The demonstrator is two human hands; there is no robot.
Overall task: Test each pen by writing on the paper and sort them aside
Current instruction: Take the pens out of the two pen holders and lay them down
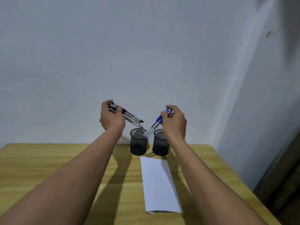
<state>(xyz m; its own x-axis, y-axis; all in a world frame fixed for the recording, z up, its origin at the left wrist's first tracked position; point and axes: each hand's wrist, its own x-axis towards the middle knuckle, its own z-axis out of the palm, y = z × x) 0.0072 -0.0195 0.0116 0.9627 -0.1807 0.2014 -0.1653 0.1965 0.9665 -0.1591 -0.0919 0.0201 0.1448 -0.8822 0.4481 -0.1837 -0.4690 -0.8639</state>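
Observation:
My left hand (pixel 112 118) grips a bundle of black pens (pixel 131 118), held in the air with their tips slanting down to the right above the left mesh cup (pixel 138 144). My right hand (pixel 174 121) grips a bundle of blue-capped pens (pixel 153 126); their lower ends point down-left and reach the mouth of the left mesh cup. The right mesh cup (pixel 160 145) stands just beside it, partly behind my right wrist. A folded white paper (pixel 159 184) lies on the wooden table in front of the cups.
The yellow wooden table (pixel 48 159) stands against a pale wall. Its right edge runs along a wall corner, with dark floor at the lower right (pixel 284 192). Both cups stand near the table's far edge.

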